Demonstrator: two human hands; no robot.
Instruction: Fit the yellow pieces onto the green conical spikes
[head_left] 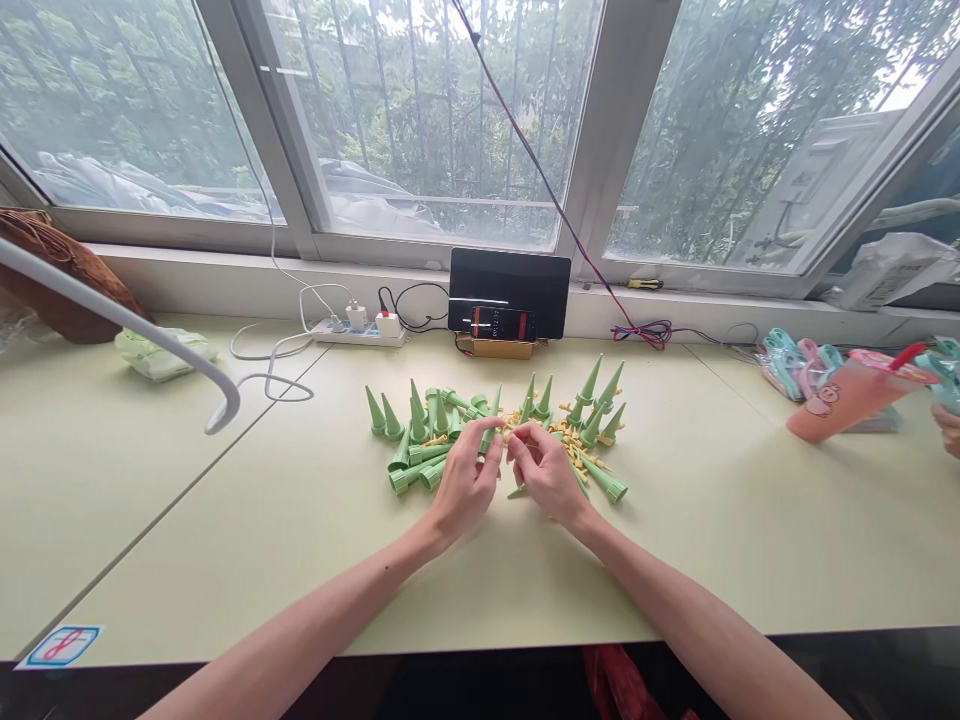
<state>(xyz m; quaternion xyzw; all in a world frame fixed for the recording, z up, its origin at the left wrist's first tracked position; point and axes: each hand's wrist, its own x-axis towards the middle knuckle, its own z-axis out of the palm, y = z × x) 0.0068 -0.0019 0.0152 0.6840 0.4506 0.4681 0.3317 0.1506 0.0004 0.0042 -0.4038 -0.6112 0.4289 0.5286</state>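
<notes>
My left hand (471, 475) and my right hand (547, 470) meet over a pile of plastic parts, fingertips almost touching. Between the fingertips is a small yellow plastic piece (506, 437), pinched by my right thumb and finger. My left thumb and index finger are also closed there; what they grip is mostly hidden. A green cone spike (495, 402) shows just behind my left fingers, and I cannot tell whether they touch it. Several hollow green cones (409, 478) lie or stand to the left. More upright green cones (590, 382) stand among loose yellow pieces (574, 440) on the right.
Behind the pile, a phone (502, 324) leans against a black tablet (510, 280). A power strip (360, 332) with cables lies by the window. A pink drink cup (847, 400) and bagged clips (799, 365) are at right, near another person's hand (949, 428). A white lamp arm (150, 330) crosses the left.
</notes>
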